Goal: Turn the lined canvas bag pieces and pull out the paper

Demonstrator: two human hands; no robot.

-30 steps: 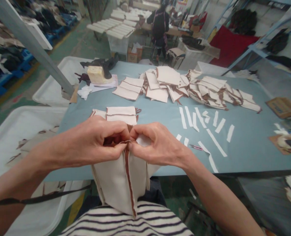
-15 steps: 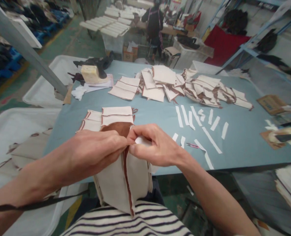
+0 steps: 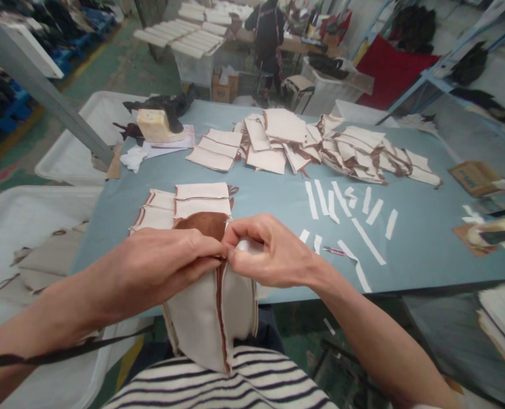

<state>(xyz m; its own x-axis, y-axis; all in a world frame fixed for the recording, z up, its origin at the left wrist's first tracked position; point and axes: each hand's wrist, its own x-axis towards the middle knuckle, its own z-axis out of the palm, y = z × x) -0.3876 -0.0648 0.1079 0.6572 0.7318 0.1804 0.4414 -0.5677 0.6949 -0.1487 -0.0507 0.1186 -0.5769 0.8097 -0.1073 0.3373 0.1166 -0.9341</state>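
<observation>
A cream sewn bag piece (image 3: 195, 318) with a brown inside and a brown-edged seam stands upright against my striped shirt at the table's front edge. My left hand (image 3: 171, 255) pinches the top of that seam from the left. From the right, my right hand (image 3: 264, 250) pinches the same spot, its fingertips meeting the left ones. Something white, perhaps a strip, shows inside the curl of my right hand; most of it is hidden. Just behind the hands lie more cream pieces (image 3: 201, 199) with brown seams.
White strips (image 3: 368, 241) and small thread snips (image 3: 334, 250) lie on the blue-grey table (image 3: 269, 196). Along its back runs a heap of cream pieces (image 3: 284, 128). A yellowish block (image 3: 156, 126) sits back left. White bins (image 3: 5, 199) stand at the left. A person (image 3: 269, 34) is farther off.
Both hands stay at the seam top with only a slight shift of the fingers; the left fingertips have moved a little. The view has tilted very slightly.
</observation>
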